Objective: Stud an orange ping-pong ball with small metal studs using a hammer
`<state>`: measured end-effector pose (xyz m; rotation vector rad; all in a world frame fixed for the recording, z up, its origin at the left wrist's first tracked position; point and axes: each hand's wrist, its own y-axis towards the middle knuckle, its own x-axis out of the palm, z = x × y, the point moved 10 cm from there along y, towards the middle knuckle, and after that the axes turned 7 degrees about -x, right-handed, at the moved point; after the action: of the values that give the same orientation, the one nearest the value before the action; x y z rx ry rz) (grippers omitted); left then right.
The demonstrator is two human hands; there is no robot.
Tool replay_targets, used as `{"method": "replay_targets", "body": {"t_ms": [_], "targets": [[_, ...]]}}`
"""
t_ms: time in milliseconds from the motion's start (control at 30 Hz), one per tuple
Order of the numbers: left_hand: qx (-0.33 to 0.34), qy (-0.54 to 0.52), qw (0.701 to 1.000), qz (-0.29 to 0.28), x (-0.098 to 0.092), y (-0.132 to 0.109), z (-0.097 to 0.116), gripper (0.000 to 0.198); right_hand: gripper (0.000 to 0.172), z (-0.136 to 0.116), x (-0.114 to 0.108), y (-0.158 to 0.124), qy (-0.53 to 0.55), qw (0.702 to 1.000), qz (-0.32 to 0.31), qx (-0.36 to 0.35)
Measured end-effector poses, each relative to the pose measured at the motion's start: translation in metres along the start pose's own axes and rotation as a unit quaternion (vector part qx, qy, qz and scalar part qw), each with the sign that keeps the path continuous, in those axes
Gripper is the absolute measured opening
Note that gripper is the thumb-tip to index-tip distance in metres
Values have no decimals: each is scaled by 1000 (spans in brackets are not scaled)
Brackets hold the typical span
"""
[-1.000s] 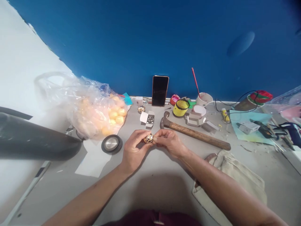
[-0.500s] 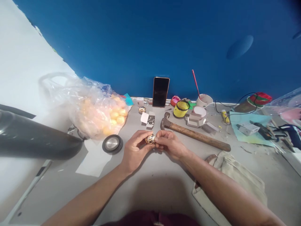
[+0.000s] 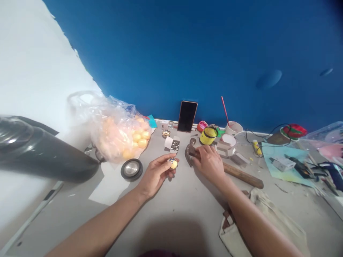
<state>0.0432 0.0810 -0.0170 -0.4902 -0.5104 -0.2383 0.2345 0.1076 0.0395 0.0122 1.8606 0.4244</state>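
Observation:
My left hand (image 3: 158,173) pinches a small yellow ball (image 3: 174,164) between thumb and fingers; shiny metal studs cover part of it. To the right, my right hand (image 3: 210,162) is closed round the handle of a claw hammer (image 3: 242,175), close to its head. The hammer lies on the table, its handle running off to the right. Just beyond the ball stands an open white box (image 3: 168,143) full of small shiny metal pieces. Behind the box sits another studded ball (image 3: 165,133).
A clear bag of yellow balls (image 3: 120,134) and a round black-rimmed metal disc (image 3: 131,169) are on the left. A phone (image 3: 187,116) leans against the blue wall. Right of it stand a yellow cup (image 3: 208,135) and a white cup (image 3: 233,128). A cream cloth (image 3: 276,217) lies front right.
My right hand has left the ball and moved right onto the hammer. The ball, still in my left hand, now shows its bare yellow side. The view has shifted slightly.

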Motion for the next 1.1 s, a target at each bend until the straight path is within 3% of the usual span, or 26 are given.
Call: {"method": "replay_targets", "body": {"t_ms": [100,233,333,400,533,633,800,933,1100], "targets": [[-10,-10,1000,11,-4,2,1,39,21,1,9,-1,-85,996,-23,-6],[3,-7,1000,4,-5,2,6,43,19,9,21,-1,-120,991,-64,17],[25,49,998,3,-4,1,11,51,15,11,26,-1,-127,988,-83,19],[61,113,991,35,-8,-1,18,54,14,11,24,-2,-122,989,-80,19],[98,206,971,68,-11,-2,21,51,22,6,6,-5,-64,995,-66,35],[106,251,959,78,-13,-1,19,49,30,-8,-21,-8,-25,999,-27,34],[130,308,937,99,-11,-2,22,43,30,-63,-65,-21,20,987,98,-127],[164,346,921,70,1,-5,24,34,29,-79,-63,-27,-2,981,93,-170],[164,380,907,78,3,-8,27,36,27,-83,-73,-31,9,975,122,-187]]}}
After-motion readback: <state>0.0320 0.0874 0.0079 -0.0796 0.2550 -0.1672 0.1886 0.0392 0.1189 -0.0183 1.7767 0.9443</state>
